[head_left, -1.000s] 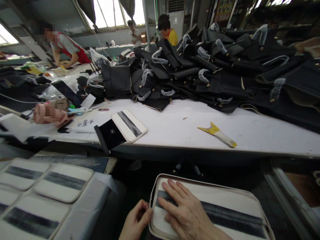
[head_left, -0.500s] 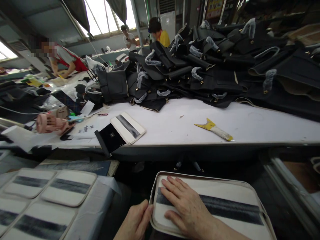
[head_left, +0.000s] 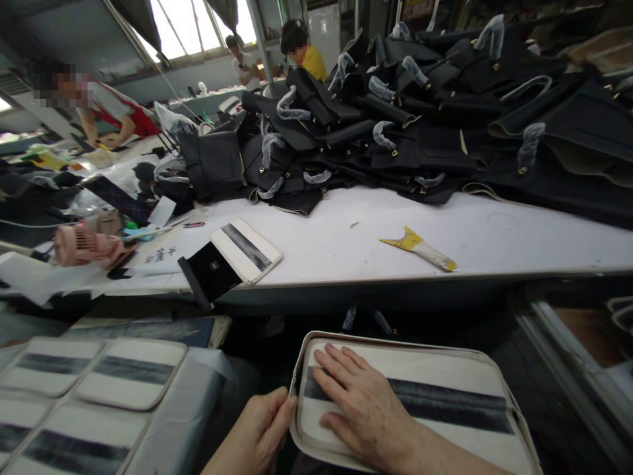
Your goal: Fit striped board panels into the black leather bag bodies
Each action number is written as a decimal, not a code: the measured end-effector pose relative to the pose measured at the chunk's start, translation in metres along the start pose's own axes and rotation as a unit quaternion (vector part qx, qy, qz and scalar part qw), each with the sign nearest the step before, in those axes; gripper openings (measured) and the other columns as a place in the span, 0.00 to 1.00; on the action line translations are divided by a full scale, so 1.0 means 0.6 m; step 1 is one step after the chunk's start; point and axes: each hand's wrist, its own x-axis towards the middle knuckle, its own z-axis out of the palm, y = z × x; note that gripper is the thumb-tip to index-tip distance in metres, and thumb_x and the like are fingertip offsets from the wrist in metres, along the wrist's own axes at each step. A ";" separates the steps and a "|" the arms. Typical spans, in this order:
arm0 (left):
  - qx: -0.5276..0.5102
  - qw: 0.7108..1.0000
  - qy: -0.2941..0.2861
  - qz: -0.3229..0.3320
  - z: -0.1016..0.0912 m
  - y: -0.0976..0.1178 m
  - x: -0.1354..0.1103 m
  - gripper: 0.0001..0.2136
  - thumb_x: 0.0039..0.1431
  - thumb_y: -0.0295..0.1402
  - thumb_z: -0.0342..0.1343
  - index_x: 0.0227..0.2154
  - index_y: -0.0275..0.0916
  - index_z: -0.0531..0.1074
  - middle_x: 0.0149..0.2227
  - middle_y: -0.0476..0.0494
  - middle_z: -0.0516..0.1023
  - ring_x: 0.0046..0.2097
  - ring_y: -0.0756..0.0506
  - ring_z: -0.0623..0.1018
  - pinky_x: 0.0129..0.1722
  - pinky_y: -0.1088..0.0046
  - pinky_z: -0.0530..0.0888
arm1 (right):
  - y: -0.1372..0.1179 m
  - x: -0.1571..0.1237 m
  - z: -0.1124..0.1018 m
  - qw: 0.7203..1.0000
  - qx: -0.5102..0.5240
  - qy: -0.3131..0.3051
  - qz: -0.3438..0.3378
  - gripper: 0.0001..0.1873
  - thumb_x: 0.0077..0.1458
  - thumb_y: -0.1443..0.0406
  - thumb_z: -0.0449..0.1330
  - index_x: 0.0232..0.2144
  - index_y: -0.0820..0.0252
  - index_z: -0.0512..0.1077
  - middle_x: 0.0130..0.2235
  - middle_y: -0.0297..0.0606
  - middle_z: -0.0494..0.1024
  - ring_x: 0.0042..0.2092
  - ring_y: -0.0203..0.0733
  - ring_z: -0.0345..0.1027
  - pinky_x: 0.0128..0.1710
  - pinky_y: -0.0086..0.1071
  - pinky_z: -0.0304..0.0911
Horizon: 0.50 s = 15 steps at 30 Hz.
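- Left hand (head_left: 260, 422): thumb and fingers pinched on the pale edge strip (head_left: 405, 342) at the left short end of the big striped panel (head_left: 445, 396).
- Right hand (head_left: 359, 406): palm down, fingers spread, pressing flat on the panel's left half, partly over the dark stripe; not gripping.
- Big striped panel: white, one dark lengthwise band, rounded corners, edge strip standing up around it. Off the counter (head_left: 336, 247), below its near edge, on the person's side; support hidden.
- Yellow-headed tool (head_left: 418, 249): on counter, near the near edge, forked end pointing left.
- Small striped panel (head_left: 247, 251): on counter by the near edge, left of the tool, touching the black piece (head_left: 215, 267), which hangs slightly over that edge.
- Pink fan (head_left: 84, 245): toward counter's left end.
- Black bags (head_left: 430, 148), wrapped handles: heaped along counter's far side.
- Pale-covered stand (head_left: 190, 389), left of the hands: more striped panels (head_left: 128, 373) laid flat, up near its right edge.
- Co-worker in red apron (head_left: 121, 109): far left, bent over work.
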 end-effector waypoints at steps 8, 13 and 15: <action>-0.041 0.991 0.128 0.026 0.010 -0.006 0.013 0.24 0.54 0.50 0.60 0.46 0.37 0.67 0.34 0.43 0.76 0.31 0.45 0.75 0.29 0.73 0.72 | -0.004 -0.006 -0.006 1.000 0.020 0.005 0.006 0.31 0.63 0.54 0.54 0.65 0.54 0.57 0.69 0.34 0.53 0.69 0.45 0.43 0.69 0.42 0.41; 0.030 0.961 0.273 0.006 0.051 -0.006 0.014 0.15 0.55 0.47 0.60 0.37 0.40 0.75 0.30 0.43 0.81 0.30 0.42 0.79 0.33 0.71 0.74 | -0.006 -0.008 -0.008 1.000 0.024 0.003 0.015 0.30 0.63 0.53 0.53 0.64 0.54 0.57 0.69 0.33 0.53 0.69 0.44 0.43 0.69 0.41 0.41; 0.063 0.945 0.322 0.014 0.062 -0.002 0.014 0.12 0.55 0.45 0.60 0.34 0.42 0.76 0.31 0.43 0.81 0.31 0.42 0.79 0.37 0.71 0.73 | -0.006 -0.009 -0.006 1.000 0.024 0.002 0.011 0.30 0.64 0.53 0.52 0.65 0.54 0.56 0.69 0.34 0.53 0.69 0.45 0.42 0.69 0.42 0.41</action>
